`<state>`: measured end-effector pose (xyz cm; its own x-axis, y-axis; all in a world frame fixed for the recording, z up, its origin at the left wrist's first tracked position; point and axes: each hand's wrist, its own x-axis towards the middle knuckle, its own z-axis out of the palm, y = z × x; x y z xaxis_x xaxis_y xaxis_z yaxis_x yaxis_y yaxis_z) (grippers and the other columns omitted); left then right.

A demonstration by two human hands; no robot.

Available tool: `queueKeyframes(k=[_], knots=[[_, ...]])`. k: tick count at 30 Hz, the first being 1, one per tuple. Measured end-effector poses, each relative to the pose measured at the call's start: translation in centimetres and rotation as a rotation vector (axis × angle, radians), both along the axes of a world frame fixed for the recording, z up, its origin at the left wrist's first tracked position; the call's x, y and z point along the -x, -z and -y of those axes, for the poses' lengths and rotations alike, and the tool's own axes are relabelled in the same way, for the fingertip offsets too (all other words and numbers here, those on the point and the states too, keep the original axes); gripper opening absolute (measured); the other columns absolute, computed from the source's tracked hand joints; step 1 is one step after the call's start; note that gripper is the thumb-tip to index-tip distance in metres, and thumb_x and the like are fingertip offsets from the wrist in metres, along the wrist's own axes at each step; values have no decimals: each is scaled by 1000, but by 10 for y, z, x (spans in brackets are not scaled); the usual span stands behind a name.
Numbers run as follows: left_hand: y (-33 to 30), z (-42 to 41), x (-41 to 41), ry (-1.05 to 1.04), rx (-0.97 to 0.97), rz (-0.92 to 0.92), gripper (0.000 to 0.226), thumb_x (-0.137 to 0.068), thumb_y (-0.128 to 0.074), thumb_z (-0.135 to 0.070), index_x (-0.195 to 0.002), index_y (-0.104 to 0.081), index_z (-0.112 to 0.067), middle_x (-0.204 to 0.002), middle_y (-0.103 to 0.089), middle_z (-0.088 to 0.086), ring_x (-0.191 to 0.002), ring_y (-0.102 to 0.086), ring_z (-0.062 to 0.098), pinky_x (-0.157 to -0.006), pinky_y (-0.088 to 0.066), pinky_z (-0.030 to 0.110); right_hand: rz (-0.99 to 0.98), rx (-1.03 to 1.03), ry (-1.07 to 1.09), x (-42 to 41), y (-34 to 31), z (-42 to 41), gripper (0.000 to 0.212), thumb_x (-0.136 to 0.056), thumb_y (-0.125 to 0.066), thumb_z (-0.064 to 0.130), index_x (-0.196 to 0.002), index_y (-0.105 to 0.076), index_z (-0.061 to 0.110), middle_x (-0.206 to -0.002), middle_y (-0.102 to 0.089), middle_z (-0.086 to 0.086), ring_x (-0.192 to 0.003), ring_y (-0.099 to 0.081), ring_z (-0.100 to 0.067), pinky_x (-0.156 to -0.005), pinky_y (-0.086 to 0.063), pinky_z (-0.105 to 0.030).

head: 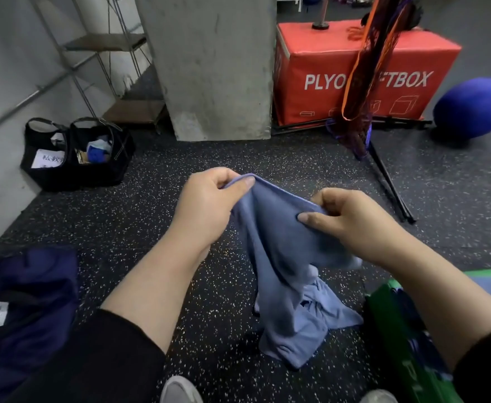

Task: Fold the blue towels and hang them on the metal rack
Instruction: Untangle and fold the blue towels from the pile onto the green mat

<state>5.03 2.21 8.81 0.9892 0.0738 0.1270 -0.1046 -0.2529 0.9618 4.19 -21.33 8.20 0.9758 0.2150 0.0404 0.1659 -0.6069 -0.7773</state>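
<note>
A light blue towel hangs crumpled in front of me, its lower end bunched low near the speckled floor. My left hand pinches the towel's top edge at the left, thumb over the hem. My right hand grips the same top edge a short way to the right, thumb pressed on the cloth. The stretch of edge between the hands is taut. A metal rack with wooden shelves stands at the back left against the wall.
A concrete pillar rises straight ahead. Beside it are a red plyo box, a hanging net and a blue ball. Black bags sit at the left, dark blue fabric at lower left, a green bag at lower right.
</note>
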Motion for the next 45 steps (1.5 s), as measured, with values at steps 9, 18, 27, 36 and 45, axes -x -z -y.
queueKeyframes(k=[9, 18, 27, 36, 45], knots=[[4, 14, 4, 192, -32, -49, 25, -100, -63, -20, -82, -72, -6, -68, -60, -3, -63, -46, 10, -61, -37, 30, 105, 101, 106, -4, 2, 9, 25, -80, -82, 35, -95, -62, 29, -92, -67, 18, -89, -63, 3, -77, -45, -16], [3, 35, 15, 208, 121, -149, 26, -91, -76, -25, -83, -63, -3, -76, -69, 19, -67, -56, 19, -63, -43, 35, 92, -40, -32, 6, 2, -20, 21, -95, -67, 26, -78, -61, 17, -59, -51, 10, -56, -41, -4, -58, -37, -30], [17, 35, 21, 380, -143, -223, 20, -105, -54, -24, -98, -70, -13, -98, -73, 11, -85, -63, 12, -96, -52, 52, 8, -104, -46, 6, -6, -14, 12, -96, -64, 30, -87, -66, 22, -74, -64, 8, -69, -52, -3, -70, -45, -30], [11, 28, 24, 486, -237, -350, 22, -102, -60, -31, -91, -70, -15, -75, -67, -7, -69, -55, 5, -74, -46, 31, 185, -27, 235, 0, -14, -3, 29, -100, -58, 33, -83, -62, 9, -63, -54, -6, -59, -43, -12, -57, -38, -33], [22, 26, 25, 418, -279, -284, 11, -97, -67, -20, -90, -74, -17, -81, -74, -3, -66, -57, 3, -72, -48, 32, 143, 105, 156, 1, -15, 10, 19, -95, -65, 32, -114, -70, 28, -98, -72, 6, -91, -65, -13, -81, -47, -26]])
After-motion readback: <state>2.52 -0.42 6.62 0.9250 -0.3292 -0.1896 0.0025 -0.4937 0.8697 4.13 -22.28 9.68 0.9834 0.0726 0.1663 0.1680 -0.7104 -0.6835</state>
